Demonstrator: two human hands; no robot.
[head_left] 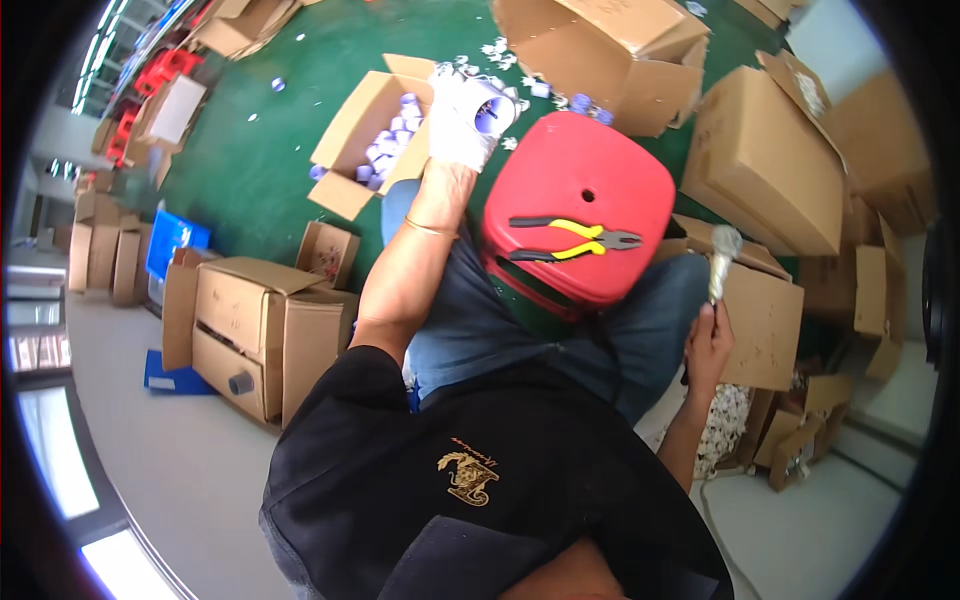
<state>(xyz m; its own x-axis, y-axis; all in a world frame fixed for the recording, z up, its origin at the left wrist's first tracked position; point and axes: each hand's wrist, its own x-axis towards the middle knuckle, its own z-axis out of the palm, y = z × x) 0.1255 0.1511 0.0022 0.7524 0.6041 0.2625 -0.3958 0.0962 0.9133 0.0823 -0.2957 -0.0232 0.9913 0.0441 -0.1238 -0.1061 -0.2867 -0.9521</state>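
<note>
My left hand (460, 135), in a white glove, is stretched out ahead with its fingers closed round a lilac-white plastic pipe fitting (487, 116). The fitting's round opening faces up toward me. At my right side, my bare right hand (708, 342) grips the handle of a hammer (722, 262), with its round metal head up. Between my knees stands a red plastic stool (560, 160). A pair of pliers (578, 240) with yellow and black handles lies on its seat, touched by neither hand.
Beyond my left knee an open carton (345, 150) holds several similar fittings. White scraps (500, 52) and loose fittings (580, 103) lie on the green floor. Large cartons (765, 160) stand to the right, another carton (240, 310) to the left. White pieces (718, 425) are heaped near my right forearm.
</note>
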